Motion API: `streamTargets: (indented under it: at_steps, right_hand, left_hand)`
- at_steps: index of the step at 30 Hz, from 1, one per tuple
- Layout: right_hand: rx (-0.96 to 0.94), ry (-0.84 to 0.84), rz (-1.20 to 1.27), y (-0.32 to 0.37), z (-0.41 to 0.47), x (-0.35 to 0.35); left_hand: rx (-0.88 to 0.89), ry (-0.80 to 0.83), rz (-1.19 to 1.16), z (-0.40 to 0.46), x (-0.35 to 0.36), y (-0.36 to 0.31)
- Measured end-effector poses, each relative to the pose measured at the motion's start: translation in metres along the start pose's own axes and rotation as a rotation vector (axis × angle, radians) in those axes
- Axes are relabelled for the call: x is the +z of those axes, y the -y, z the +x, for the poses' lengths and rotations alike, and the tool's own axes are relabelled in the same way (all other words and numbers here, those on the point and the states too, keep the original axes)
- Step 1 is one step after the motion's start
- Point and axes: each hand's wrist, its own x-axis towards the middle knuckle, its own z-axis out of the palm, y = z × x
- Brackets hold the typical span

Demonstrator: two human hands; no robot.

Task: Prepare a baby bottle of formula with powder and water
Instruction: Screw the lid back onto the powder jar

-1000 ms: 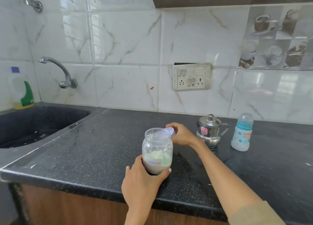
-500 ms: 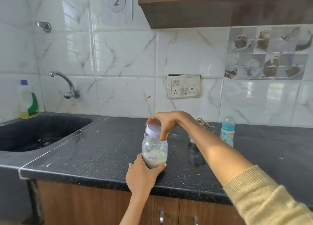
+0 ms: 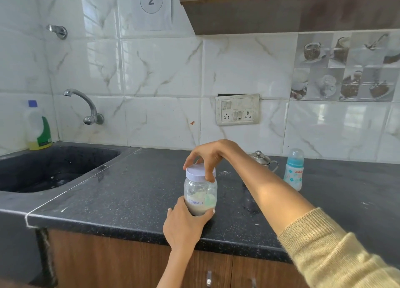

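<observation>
A clear formula jar (image 3: 200, 192), labelled and partly filled with pale powder, stands near the front of the black counter (image 3: 134, 192). My left hand (image 3: 186, 225) grips its lower part from the front. My right hand (image 3: 208, 155) comes down from above, fingers curled round the jar's white lid (image 3: 198, 172). A baby bottle (image 3: 294, 172) with a blue collar and clear cap stands upright at the back right. A small steel kettle (image 3: 263, 159) sits beside it, partly hidden behind my right forearm.
A dark sink (image 3: 49, 168) lies to the left under a wall tap (image 3: 86, 105), with a dish soap bottle (image 3: 39, 127) in its corner. A switch and socket plate (image 3: 237, 109) is on the tiled wall. A wooden cabinet (image 3: 281, 8) hangs overhead.
A second ago the jar was open with the lid held beside its mouth. My right hand has set the lid on the jar and still grips it. The view has tilted up.
</observation>
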Motion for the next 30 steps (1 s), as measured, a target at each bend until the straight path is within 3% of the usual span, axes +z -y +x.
streamTargets:
  at_steps: [5,15,19,22,24,30]
  right_hand:
    - [0.102,-0.057,0.13,0.002,-0.002,0.003]
    - [0.56,-0.136,0.065,0.009,0.011,0.024]
    - [0.523,-0.101,0.224,0.002,-0.001,0.005]
    - [0.266,0.024,0.155,0.006,-0.005,-0.006]
    - [0.204,0.014,0.093,0.01,-0.004,-0.006]
    - [0.47,-0.186,-0.125,0.02,0.003,0.011]
  left_hand:
    - [-0.001,-0.019,-0.008,0.001,0.003,0.001]
    - [0.001,-0.043,-0.007,0.001,0.006,0.001]
    - [0.002,-0.052,-0.001,0.001,0.006,0.002]
    - [0.007,-0.058,-0.008,0.0,0.006,0.002]
    - [0.007,-0.061,-0.011,0.0,0.005,0.001]
    - [0.001,-0.054,0.002,-0.001,0.004,0.0]
